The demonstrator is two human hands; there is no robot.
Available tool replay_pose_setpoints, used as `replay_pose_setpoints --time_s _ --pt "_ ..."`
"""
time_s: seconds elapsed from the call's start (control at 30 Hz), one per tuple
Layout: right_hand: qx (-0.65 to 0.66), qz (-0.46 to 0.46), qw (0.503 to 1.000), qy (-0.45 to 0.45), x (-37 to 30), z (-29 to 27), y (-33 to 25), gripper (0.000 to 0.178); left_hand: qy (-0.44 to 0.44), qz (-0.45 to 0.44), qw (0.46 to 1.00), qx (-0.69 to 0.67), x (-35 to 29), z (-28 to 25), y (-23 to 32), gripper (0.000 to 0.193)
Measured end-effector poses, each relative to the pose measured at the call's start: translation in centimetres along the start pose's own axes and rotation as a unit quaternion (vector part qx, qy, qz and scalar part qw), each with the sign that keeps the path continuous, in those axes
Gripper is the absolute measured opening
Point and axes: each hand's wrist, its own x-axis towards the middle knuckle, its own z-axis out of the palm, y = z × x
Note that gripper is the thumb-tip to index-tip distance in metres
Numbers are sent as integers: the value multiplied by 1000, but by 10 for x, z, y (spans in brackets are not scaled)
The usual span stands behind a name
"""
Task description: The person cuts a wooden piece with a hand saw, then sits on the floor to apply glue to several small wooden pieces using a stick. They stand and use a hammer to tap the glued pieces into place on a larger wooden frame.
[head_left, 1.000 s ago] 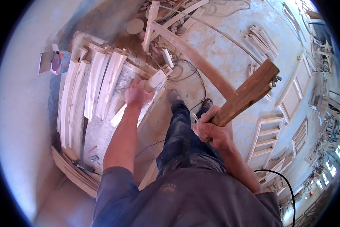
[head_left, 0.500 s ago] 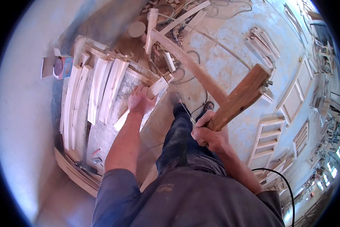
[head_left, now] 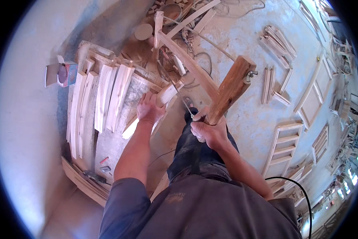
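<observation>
My right hand (head_left: 211, 131) is closed around the lower end of the thick upright of a wooden frame saw (head_left: 230, 89). A wing nut sticks out near the top of that upright, and the saw's long crossbar runs away to the far upright. The thin blade lies across the end of a pale wood piece (head_left: 169, 92). On the workbench (head_left: 111, 149), my left hand (head_left: 150, 106) presses that piece down near its end, with the fingers curled over it. How deep the blade sits in the wood I cannot tell.
Several pale wood strips (head_left: 119, 95) lie on the bench to the left, beside an open small box (head_left: 63, 73). Beyond the bench are offcuts, a round basin (head_left: 171, 14) and cables. Slatted frames (head_left: 284, 147) and bundled strips (head_left: 280, 46) lie on the floor at right.
My right hand and the saw's near upright have shifted left and a little away from me. The left hand stays on the wood piece, almost unmoved.
</observation>
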Motion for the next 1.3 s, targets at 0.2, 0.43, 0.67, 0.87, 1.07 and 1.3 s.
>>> replay_pose_setpoints --time_s 0.2,0.43,0.67,0.87,1.07,1.3 --pt "135 -31 990 -14 -43 -34 -18 21 19 -3 1000 11 0 3 3 39" --pt "-104 -13 991 82 49 -71 -13 15 0 -10 999 30 3 2 1 40" --pt "-230 100 964 84 187 -83 119 11 26 -24 999 32 -10 -4 -8 39" --pt "-384 -5 911 150 267 -112 252 26 20 8 1000 -22 7 -3 0 44" --pt "-378 -22 924 59 240 -86 255 32 39 -9 998 -38 -6 1 -9 42" --pt "-165 -21 984 57 151 -36 201 43 -45 -21 991 -125 -5 -15 -34 45"
